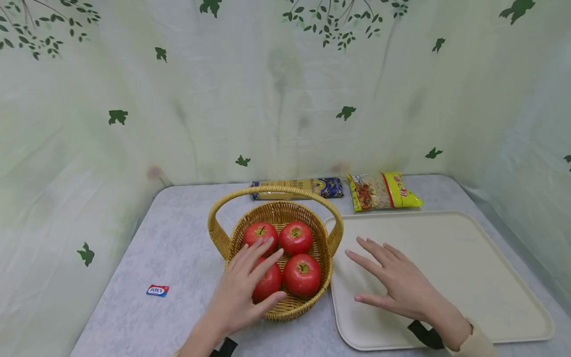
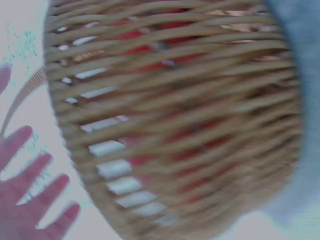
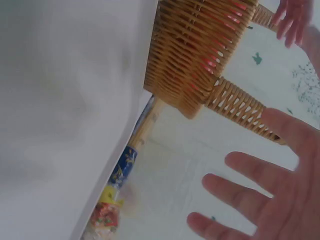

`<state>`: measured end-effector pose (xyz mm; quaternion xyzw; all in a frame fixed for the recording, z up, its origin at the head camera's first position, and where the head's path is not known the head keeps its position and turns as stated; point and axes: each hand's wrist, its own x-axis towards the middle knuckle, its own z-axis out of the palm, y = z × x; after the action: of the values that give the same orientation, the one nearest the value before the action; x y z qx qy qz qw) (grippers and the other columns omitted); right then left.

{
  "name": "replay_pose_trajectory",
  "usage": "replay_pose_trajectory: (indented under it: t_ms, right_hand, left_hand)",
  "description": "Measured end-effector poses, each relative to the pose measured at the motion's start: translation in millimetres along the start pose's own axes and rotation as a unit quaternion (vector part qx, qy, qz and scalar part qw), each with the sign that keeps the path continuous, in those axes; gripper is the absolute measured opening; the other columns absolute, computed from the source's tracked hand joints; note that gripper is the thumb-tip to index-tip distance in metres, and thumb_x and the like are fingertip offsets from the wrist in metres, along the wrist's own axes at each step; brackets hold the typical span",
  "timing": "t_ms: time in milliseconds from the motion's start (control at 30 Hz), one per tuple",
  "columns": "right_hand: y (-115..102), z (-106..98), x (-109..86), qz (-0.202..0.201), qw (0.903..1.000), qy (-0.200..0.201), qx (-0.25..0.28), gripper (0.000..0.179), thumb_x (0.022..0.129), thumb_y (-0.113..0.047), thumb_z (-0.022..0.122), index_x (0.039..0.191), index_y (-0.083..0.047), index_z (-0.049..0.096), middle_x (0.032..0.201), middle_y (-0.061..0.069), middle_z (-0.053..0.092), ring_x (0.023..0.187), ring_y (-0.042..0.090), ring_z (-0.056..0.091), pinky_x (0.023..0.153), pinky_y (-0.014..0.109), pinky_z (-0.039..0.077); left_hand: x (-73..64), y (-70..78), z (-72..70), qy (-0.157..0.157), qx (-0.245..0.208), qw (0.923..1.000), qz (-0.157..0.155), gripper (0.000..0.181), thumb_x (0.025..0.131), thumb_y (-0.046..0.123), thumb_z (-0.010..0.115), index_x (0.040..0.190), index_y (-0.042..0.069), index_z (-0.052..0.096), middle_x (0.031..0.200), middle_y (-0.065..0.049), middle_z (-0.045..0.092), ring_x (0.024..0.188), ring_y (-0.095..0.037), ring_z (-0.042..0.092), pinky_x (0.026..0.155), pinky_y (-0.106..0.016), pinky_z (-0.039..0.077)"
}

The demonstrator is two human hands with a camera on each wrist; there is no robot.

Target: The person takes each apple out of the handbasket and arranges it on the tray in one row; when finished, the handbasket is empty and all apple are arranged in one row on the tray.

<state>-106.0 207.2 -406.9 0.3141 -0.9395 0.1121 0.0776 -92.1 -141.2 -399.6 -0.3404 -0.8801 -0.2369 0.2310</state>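
Note:
In the head view a wicker basket (image 1: 290,313) with a tall arched handle (image 1: 275,189) holds several red apples (image 1: 302,275). My left hand (image 1: 243,287) is spread over the basket's left side, overlapping the front left apple in this view, its fingers straight and holding nothing. To the right of the basket my right hand (image 1: 394,282) hovers above a beige tray (image 1: 459,258), fingers apart and nothing in them. The left wrist view is filled by the basket's woven side (image 2: 180,110). Spread right fingers (image 3: 245,200) show in the right wrist view, near the basket handle.
Behind the basket lies a long blue-and-yellow packet (image 1: 308,187), with a yellow bag of food (image 1: 383,191) beside it. A small red-and-blue Fox's wrapper (image 1: 157,290) is on the table (image 1: 178,238) at left. A leaf-patterned curtain (image 1: 276,109) surrounds the table.

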Motion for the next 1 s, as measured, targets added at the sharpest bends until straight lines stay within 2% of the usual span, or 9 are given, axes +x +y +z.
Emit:
replay_pose_trajectory:
  t_ms: [67, 133, 167, 233, 400, 467, 567, 767, 1000]
  right_hand:
    - [-0.6, 1.8, 0.2, -0.018, 0.9993, 0.033, 0.001, 0.074, 0.082, -0.061, 0.062, 0.146, -0.031, 0.037, 0.149, 0.002, 0.034, 0.131, 0.023, 0.037, 0.100, 0.053, 0.036]
    - [-1.5, 4.3, 1.5, -0.037, 0.9969, 0.070, 0.005, 0.067, 0.085, -0.057, 0.062, 0.142, -0.027, 0.044, 0.144, 0.002, 0.042, 0.125, 0.021, 0.045, 0.094, 0.048, 0.043]
    - [-2.1, 5.6, 2.6, -0.048, 0.9948, 0.089, 0.010, 0.063, 0.086, -0.054, 0.062, 0.140, -0.025, 0.048, 0.141, 0.002, 0.046, 0.122, 0.021, 0.049, 0.091, 0.046, 0.046]
    - [-4.3, 8.4, 5.7, -0.070, 0.9890, 0.128, 0.023, 0.055, 0.087, -0.050, 0.063, 0.134, -0.022, 0.054, 0.134, 0.003, 0.053, 0.114, 0.020, 0.055, 0.085, 0.043, 0.050]
    - [-14.0, 15.1, 16.7, -0.131, 0.9654, 0.213, 0.074, 0.040, 0.088, -0.039, 0.067, 0.121, -0.017, 0.065, 0.118, 0.001, 0.063, 0.102, 0.016, 0.061, 0.077, 0.037, 0.054]
    - [-19.4, 17.6, 22.1, -0.146, 0.9571, 0.231, 0.095, 0.036, 0.086, -0.034, 0.070, 0.117, -0.015, 0.067, 0.115, 0.000, 0.064, 0.100, 0.014, 0.062, 0.076, 0.036, 0.054]
    - [-28.0, 22.3, 30.1, -0.155, 0.9508, 0.239, 0.124, 0.035, 0.082, -0.028, 0.074, 0.114, -0.015, 0.068, 0.112, -0.001, 0.065, 0.100, 0.012, 0.061, 0.077, 0.033, 0.053]
    - [-42.3, 33.6, 43.3, -0.161, 0.9490, 0.226, 0.150, 0.030, 0.083, -0.027, 0.074, 0.110, -0.014, 0.069, 0.112, -0.003, 0.064, 0.102, 0.011, 0.060, 0.080, 0.030, 0.052]
    - [-52.3, 37.3, 51.1, -0.160, 0.9619, 0.173, 0.138, 0.036, 0.086, -0.037, 0.069, 0.116, -0.018, 0.068, 0.118, 0.001, 0.063, 0.105, 0.013, 0.059, 0.083, 0.036, 0.050]
  left_hand:
    - [-6.6, -4.6, -0.9, 0.081, -0.037, 0.9958, 0.023, 0.047, 0.090, 0.042, 0.063, 0.128, 0.014, 0.060, 0.132, -0.004, 0.054, 0.122, -0.029, 0.049, 0.107, -0.036, 0.030]
    - [-13.7, -9.6, -0.8, 0.145, -0.056, 0.9871, 0.037, 0.032, 0.090, 0.033, 0.065, 0.113, 0.010, 0.069, 0.116, -0.005, 0.065, 0.106, -0.029, 0.060, 0.100, -0.029, 0.039]
    - [-17.2, -12.5, -0.5, 0.169, -0.060, 0.9830, 0.042, 0.028, 0.090, 0.030, 0.066, 0.107, 0.009, 0.071, 0.109, -0.006, 0.067, 0.100, -0.028, 0.062, 0.097, -0.027, 0.041]
    - [-24.4, -18.5, 0.0, 0.195, -0.056, 0.9783, 0.043, 0.024, 0.089, 0.029, 0.067, 0.099, 0.008, 0.073, 0.101, -0.006, 0.069, 0.091, -0.027, 0.064, 0.092, -0.024, 0.044]
    - [-41.1, -34.5, 1.4, 0.194, -0.046, 0.9792, 0.039, 0.024, 0.089, 0.030, 0.067, 0.094, 0.008, 0.074, 0.097, -0.006, 0.069, 0.086, -0.025, 0.064, 0.090, -0.023, 0.044]
    - [-46.3, -40.3, 1.9, 0.183, -0.052, 0.9811, 0.035, 0.024, 0.089, 0.030, 0.067, 0.094, 0.009, 0.074, 0.098, -0.006, 0.069, 0.087, -0.025, 0.064, 0.092, -0.021, 0.042]
    - [-52.3, -48.3, 3.2, 0.169, -0.063, 0.9830, 0.035, 0.022, 0.087, 0.030, 0.070, 0.095, 0.009, 0.074, 0.098, -0.005, 0.069, 0.089, -0.026, 0.064, 0.094, -0.021, 0.041]
    - [-65.7, -57.7, 6.5, 0.147, -0.083, 0.9851, 0.033, 0.025, 0.087, 0.032, 0.070, 0.095, 0.009, 0.074, 0.101, -0.007, 0.068, 0.099, -0.031, 0.061, 0.099, -0.024, 0.038]
    - [-73.1, -62.1, 12.4, 0.144, -0.124, 0.9814, 0.024, 0.026, 0.084, 0.028, 0.074, 0.100, 0.008, 0.072, 0.108, -0.010, 0.066, 0.109, -0.035, 0.055, 0.102, -0.025, 0.036]
